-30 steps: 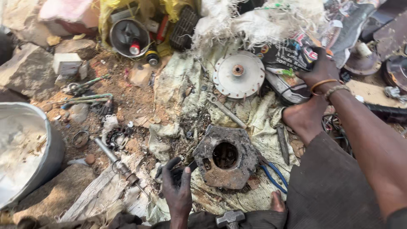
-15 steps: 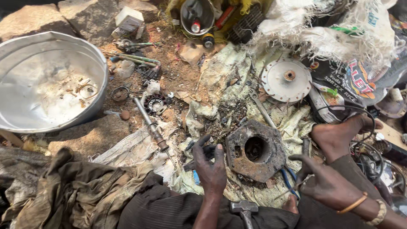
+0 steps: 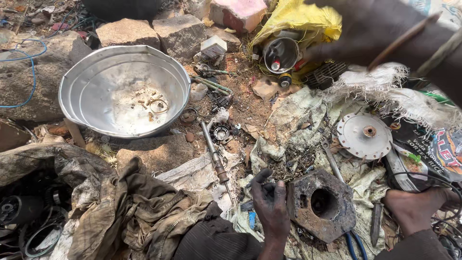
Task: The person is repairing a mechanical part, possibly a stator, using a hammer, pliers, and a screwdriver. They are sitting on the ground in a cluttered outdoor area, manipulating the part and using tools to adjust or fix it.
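Rusty cast housing (image 3: 321,204) lies on the cloth (image 3: 288,120), looks heavy, stiff, gritty. Left hand (image 3: 271,207) touches its left edge, fingers (image 3: 263,179) spread. Right hand (image 3: 417,208) curled on black cable (image 3: 423,178). Best hold: outer rim or centre bore.

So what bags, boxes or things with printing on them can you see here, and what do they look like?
Printed sack: far right, lying flat under the round metal disc; black with red, white and green patches.
Yellow plastic bag: top middle, crumpled, above a small round metal tin.
Small white box: just right of the big silver bowl, squarish and plain.
No signs or screens.
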`<state>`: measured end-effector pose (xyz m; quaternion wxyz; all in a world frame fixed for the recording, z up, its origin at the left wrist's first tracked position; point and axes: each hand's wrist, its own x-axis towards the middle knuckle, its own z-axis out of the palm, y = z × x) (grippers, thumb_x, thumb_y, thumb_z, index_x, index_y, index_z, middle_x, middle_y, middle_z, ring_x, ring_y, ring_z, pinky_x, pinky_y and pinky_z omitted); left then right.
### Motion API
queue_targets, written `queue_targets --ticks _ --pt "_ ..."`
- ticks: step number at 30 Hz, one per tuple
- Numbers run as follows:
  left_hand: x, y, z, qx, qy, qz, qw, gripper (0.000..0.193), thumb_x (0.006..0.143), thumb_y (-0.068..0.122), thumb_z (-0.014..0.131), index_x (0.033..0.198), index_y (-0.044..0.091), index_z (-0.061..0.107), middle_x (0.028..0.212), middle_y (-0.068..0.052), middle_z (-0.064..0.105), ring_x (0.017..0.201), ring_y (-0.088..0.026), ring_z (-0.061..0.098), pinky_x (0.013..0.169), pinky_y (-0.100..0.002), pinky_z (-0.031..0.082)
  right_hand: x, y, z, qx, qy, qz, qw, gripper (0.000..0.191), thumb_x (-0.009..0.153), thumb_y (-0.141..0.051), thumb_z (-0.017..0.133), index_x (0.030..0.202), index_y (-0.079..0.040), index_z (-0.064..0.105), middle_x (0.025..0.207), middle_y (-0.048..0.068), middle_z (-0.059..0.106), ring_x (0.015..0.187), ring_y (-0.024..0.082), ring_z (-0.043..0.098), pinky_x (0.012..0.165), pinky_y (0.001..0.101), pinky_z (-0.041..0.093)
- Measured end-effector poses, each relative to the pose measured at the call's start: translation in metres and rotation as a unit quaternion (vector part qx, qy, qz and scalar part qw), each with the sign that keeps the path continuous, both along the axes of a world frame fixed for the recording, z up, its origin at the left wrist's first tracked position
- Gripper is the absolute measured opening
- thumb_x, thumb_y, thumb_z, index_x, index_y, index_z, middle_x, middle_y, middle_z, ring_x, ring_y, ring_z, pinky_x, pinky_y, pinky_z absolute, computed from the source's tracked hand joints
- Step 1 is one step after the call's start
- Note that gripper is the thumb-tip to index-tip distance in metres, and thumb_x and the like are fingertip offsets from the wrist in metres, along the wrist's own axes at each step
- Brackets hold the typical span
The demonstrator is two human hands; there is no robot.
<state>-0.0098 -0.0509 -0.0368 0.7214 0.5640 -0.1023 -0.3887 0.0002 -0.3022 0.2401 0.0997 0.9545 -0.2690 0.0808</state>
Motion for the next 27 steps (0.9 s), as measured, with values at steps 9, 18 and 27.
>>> queue_targets --ticks 9,18,27 --pt "0.003 0.011 0.003 -0.041 0.045 0.046 0.997 0.043 0.09 0.016 0.068 0.131 0.005 0.056 0.105 -0.007 0.059 0.092 -0.015 0.055 0.083 -0.034 0.053 -0.155 0.246 -0.206 0.246 -0.105 -0.149 0.952 0.046 0.079 -0.033 0.076 0.118 -0.01 0.071 0.12 0.011 0.072 0.116 0.03 0.066 0.096 0.047 0.05" --pt "-0.022 -0.004 -0.022 -0.024 -0.036 0.023 0.999 0.037 0.09 0.006 0.067 0.125 0.003 0.059 0.116 -0.009 0.062 0.097 -0.018 0.057 0.087 -0.032 0.054 -0.395 0.106 -0.25 0.142 -0.241 -0.465 0.84 0.041 0.082 -0.032 0.076 0.117 -0.012 0.073 0.111 0.008 0.076 0.105 0.024 0.072 0.09 0.0419 0.055" --pt "0.006 0.028 0.009 -0.06 0.03 0.023 0.998 0.03 0.091 0.002 0.059 0.121 0.006 0.059 0.115 -0.008 0.068 0.091 -0.018 0.067 0.08 -0.033 0.059 -0.349 0.283 -0.263 0.374 -0.318 -0.413 0.767 0.036 0.085 -0.03 0.076 0.116 -0.014 0.076 0.103 0.005 0.08 0.095 0.019 0.077 0.084 0.0368 0.06"
